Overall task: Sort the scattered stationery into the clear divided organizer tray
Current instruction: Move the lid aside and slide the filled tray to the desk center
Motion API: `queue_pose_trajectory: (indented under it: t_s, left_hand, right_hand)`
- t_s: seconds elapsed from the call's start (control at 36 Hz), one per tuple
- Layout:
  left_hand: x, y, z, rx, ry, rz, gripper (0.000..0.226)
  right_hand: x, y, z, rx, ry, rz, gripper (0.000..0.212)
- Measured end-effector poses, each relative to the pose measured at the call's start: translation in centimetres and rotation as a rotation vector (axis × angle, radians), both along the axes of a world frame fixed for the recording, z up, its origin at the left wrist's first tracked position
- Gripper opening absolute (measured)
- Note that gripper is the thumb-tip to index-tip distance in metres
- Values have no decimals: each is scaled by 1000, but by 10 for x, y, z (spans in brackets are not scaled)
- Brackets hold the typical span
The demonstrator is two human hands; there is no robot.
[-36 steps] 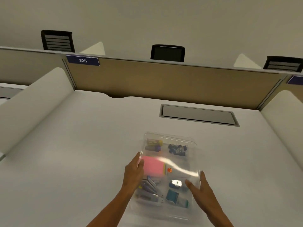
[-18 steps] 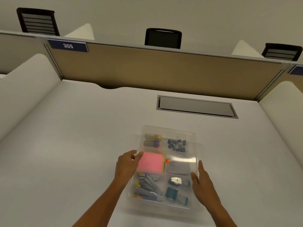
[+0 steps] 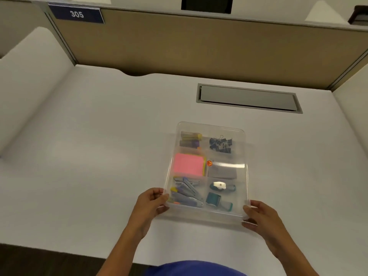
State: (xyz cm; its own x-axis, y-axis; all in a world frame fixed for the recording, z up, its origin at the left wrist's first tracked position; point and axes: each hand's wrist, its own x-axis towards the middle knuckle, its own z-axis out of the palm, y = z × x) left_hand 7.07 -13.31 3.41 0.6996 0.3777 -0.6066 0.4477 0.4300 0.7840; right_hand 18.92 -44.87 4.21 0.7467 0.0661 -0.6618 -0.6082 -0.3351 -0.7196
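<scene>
The clear divided organizer tray lies on the white desk in front of me. Its compartments hold highlighters, black binder clips, a pink sticky-note pad, a grey box with an orange dot beside it, staplers and teal tape dispensers. My left hand grips the tray's near left corner. My right hand grips its near right corner.
A grey cable hatch is set into the desk behind the tray. A tan partition with a blue "305" label closes the back; white side panels flank the desk. The desk's near edge is close to my body.
Both hands slid from the tray's sides down to its near corners and closed on them. The camera tilted down and closer.
</scene>
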Motion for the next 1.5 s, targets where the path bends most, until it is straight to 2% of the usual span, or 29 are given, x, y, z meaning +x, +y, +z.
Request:
queue_pose_trajectory:
  t_s: [0.14, 0.33, 0.47, 0.67, 0.89, 1.11, 1.28, 1.42, 1.5]
  left_hand:
    - [-9, -7, -2, -151, -36, 35, 25]
    - [-13, -22, -2, -197, -40, 84, 24]
    - [-12, -23, 1, -155, -21, 101, 23]
    - [-13, -33, -3, 65, 19, 156, 18]
    - [-12, -23, 2, 10, 64, 112, 17]
    - [-7, -11, 3, -163, 106, 96, 16]
    - [0, -3, 2, -220, 174, 71, 14]
    - [4, 2, 5, -212, 213, 25, 14]
    - [6, 5, 8, -152, 260, -87, 17]
  right_hand:
    - [-7, -9, 2, 107, 31, -95, 20]
    - [-9, -14, 2, 118, -11, -116, 20]
    - [-8, -16, -2, 110, -4, -108, 21]
    - [-7, -17, -2, 141, 75, -110, 20]
    - [2, -22, 3, 135, 200, -42, 14]
    - [9, -20, 2, 67, 254, 12, 8]
    - [7, -16, 4, -7, 238, 48, 9]
    - [6, -8, 6, -141, 101, 160, 13]
    - [5, -6, 8, -191, 46, 206, 14]
